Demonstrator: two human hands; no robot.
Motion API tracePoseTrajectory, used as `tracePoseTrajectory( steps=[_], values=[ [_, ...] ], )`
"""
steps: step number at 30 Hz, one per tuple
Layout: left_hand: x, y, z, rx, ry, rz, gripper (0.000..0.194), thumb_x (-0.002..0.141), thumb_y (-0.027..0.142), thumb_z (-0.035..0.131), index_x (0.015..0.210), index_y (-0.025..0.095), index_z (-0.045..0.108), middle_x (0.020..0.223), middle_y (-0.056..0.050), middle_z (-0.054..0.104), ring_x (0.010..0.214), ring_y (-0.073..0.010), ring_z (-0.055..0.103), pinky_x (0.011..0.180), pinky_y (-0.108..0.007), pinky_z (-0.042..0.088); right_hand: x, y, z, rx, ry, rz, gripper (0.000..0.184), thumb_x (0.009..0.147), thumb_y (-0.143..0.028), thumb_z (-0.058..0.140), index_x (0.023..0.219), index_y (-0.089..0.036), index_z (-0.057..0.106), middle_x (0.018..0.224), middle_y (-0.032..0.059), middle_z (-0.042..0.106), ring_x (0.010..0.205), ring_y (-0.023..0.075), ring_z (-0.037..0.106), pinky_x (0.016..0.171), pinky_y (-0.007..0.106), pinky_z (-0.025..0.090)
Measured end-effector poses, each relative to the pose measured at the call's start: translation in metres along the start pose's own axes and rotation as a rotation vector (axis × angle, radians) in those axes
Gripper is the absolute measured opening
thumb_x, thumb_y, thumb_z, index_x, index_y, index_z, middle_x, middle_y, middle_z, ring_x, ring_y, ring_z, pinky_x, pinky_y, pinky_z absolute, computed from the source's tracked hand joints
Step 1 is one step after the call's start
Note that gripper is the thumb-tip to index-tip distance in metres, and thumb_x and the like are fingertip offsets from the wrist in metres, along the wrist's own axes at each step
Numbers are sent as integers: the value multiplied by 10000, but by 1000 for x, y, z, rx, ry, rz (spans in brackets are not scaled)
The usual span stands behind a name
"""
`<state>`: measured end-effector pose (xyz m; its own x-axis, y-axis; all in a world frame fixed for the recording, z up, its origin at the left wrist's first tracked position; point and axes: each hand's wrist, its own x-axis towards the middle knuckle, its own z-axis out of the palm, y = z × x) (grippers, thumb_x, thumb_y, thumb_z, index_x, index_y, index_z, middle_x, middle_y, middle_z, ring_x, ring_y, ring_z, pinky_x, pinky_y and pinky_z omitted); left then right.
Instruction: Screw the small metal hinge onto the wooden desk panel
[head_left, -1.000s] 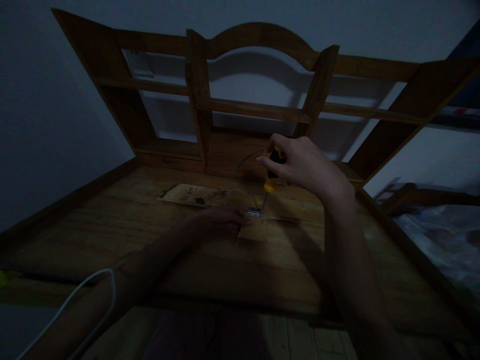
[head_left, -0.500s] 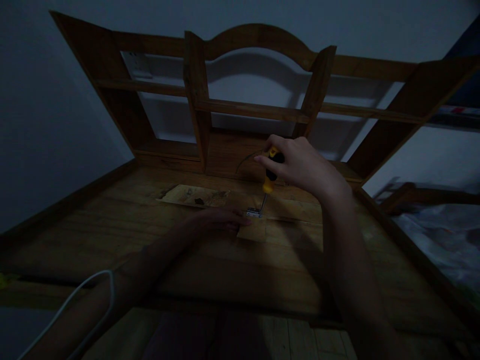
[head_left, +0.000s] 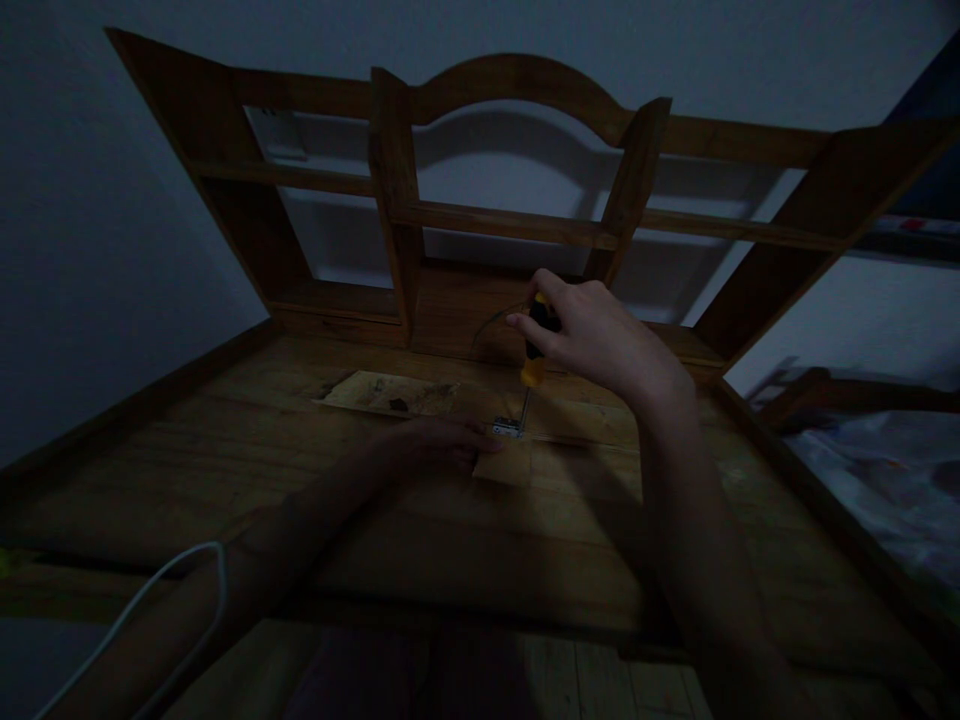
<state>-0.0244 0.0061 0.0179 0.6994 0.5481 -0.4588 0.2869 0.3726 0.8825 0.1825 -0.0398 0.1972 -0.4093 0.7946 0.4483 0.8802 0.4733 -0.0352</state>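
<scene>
The scene is dim. My right hand is closed round the black and yellow handle of a screwdriver, held nearly upright. Its tip meets a small metal fitting that sits at the top edge of a small wooden block on the wooden desk. My left hand lies on the desk just left of the fitting, fingers pressed against the block and the fitting's side.
A wooden hutch with shelves and an arched top rises at the back of the desk. A pale worn patch marks the desk behind my left hand. A white cable crosses my left forearm. Light fabric lies to the right.
My right hand has turned slightly on the screwdriver handle and sits a little higher in the picture. My left hand, the block and the fitting stay where they were.
</scene>
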Motion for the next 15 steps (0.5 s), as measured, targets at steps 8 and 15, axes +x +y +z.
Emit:
tracePoseTrajectory(
  steps=[8, 15],
  values=[
    [2, -2, -3, -19, -25, 2, 384, 702, 451, 904, 715, 132, 691, 598, 26, 556, 495, -61, 424, 483, -217, 319, -1, 0, -6, 63, -25, -9, 270, 936, -325, 526, 1148, -182, 614, 1049, 109, 707, 932, 257, 648, 845, 384, 470],
    [2, -1, -1, -41, 3, -3, 337, 741, 413, 868, 701, 151, 661, 587, 30, 517, 498, -62, 418, 478, -200, 342, -1, 1, -3, 40, -10, -24, 256, 981, -344, 522, 1156, -183, 617, 983, 100, 699, 912, 253, 652, 815, 369, 459]
  ],
)
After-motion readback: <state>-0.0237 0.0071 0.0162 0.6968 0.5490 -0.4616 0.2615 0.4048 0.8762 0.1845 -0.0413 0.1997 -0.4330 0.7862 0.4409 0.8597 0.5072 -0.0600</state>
